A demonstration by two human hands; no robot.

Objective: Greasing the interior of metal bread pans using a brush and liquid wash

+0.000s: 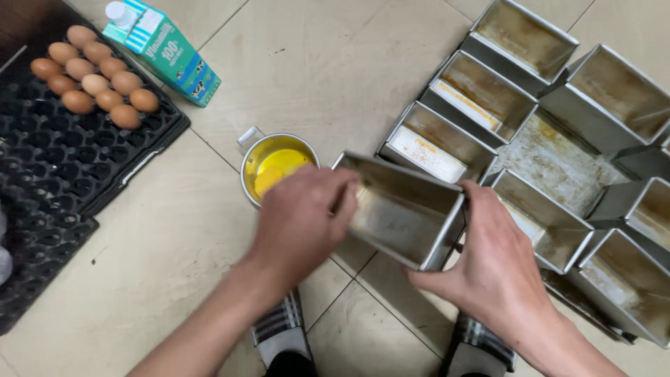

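— While the rectangular grey metal loaf tin [405, 213] is tilted up over the beige floor tiles [328, 63], who has hold of it?

— Both hands do. The right hand [488, 265] is clamped on the tin's near right corner, thumb up along the end wall. The left hand [303, 220] is curled over the left rim, with its fingers [343, 202] reaching down inside the tin; whether they pinch anything there I cannot tell.

— Where does the tin sit against everything else?

— Just right of the small round metal cup of yellow liquid [278, 167], which the left hand partly overlaps. Behind it and to its right lies the cluster of similar empty metal loaf tins [481, 91], some stained brown, set around a flat metal tray [551, 157].

— And the far left?

— Stacked black plastic egg trays [63, 160], with brown eggs [94, 77] filling one corner of the top one. Just beside that corner lies a teal and white milk carton [164, 49] on its side.

— Anything below the hands?

— Two striped grey slippers [279, 328], toes pointing up the picture, one under each forearm.
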